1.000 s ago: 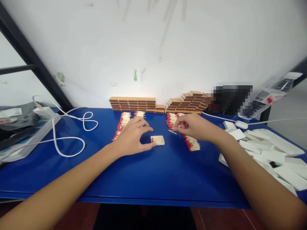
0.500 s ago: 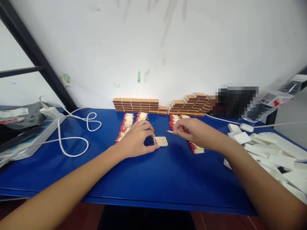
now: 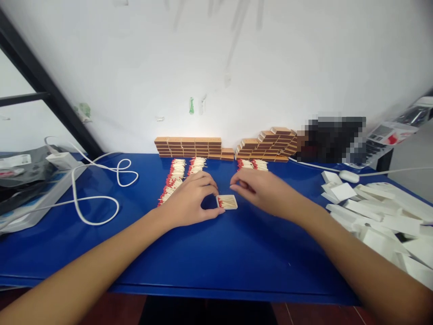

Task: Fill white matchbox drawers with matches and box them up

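Note:
A small white matchbox tray [image 3: 236, 203] lies on the blue table with red-headed matches [image 3: 226, 201] inside, heads to the left. My left hand [image 3: 191, 198] curves around its left end, thumb at the near corner and fingers at the far one, gripping it. Just right of and above the tray is my right hand [image 3: 260, 189], its fingers curled and thumb and forefinger brought close together. No match sticks out of them; whether anything small sits between the tips is hidden. Behind my left hand run rows of loose matches [image 3: 176, 174]; more matches [image 3: 260, 165] lie behind my right hand.
Brown-sided matchboxes [image 3: 189, 146] are stacked along the wall, with a stepped stack [image 3: 270, 143] to the right. White empty-looking box pieces [image 3: 379, 214] pile up at the right. A white cable [image 3: 115, 198] loops over the table's left side, near bags and a plug.
My right hand has moved left towards the tray, and the match that stuck out of its fingers no longer shows. My left hand stays at the tray. The view has shifted slightly.

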A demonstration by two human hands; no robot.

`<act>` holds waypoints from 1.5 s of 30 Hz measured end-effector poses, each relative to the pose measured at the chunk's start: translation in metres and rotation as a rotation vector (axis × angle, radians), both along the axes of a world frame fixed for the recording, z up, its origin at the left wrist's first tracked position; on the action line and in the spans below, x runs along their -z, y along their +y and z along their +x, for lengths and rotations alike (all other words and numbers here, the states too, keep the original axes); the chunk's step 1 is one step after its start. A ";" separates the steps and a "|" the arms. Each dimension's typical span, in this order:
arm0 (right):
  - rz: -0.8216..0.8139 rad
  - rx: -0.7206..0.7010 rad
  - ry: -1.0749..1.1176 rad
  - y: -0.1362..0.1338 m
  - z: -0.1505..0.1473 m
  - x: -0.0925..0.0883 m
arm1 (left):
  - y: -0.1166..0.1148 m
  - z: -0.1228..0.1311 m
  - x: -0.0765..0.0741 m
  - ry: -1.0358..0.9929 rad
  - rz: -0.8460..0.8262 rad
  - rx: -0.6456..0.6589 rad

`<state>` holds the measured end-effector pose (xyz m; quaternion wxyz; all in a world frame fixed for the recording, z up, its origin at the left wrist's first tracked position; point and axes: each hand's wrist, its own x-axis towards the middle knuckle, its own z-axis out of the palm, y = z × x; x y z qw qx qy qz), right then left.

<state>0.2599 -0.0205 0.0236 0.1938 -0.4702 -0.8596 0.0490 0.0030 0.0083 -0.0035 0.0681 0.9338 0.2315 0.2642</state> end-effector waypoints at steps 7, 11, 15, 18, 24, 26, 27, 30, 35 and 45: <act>-0.002 0.256 -0.149 0.021 0.051 -0.020 | 0.002 -0.001 0.002 0.007 -0.026 -0.020; -0.124 0.223 -0.182 0.028 0.055 -0.009 | 0.002 -0.002 0.002 0.018 -0.035 -0.026; -0.200 0.240 -0.200 0.030 0.045 0.001 | 0.002 -0.002 0.001 0.025 -0.040 -0.022; -0.223 0.249 -0.201 0.030 0.041 0.003 | 0.002 -0.002 0.000 0.024 -0.037 -0.031; -0.199 0.231 -0.155 0.025 0.040 -0.004 | 0.002 -0.001 0.003 0.014 -0.040 -0.031; -0.161 0.204 -0.115 0.024 0.038 -0.005 | 0.002 -0.001 0.003 0.009 -0.041 -0.027; -0.149 0.190 -0.096 0.023 0.037 -0.005 | 0.002 -0.001 0.003 0.006 -0.043 -0.026; -0.152 0.163 -0.068 0.022 0.034 -0.003 | 0.002 -0.001 0.003 0.011 -0.052 -0.026; -0.159 0.110 -0.036 0.021 0.029 -0.001 | 0.003 -0.001 0.002 0.023 -0.046 -0.026; -0.130 -0.063 0.032 -0.004 -0.006 0.003 | 0.000 0.000 -0.003 0.013 -0.018 -0.010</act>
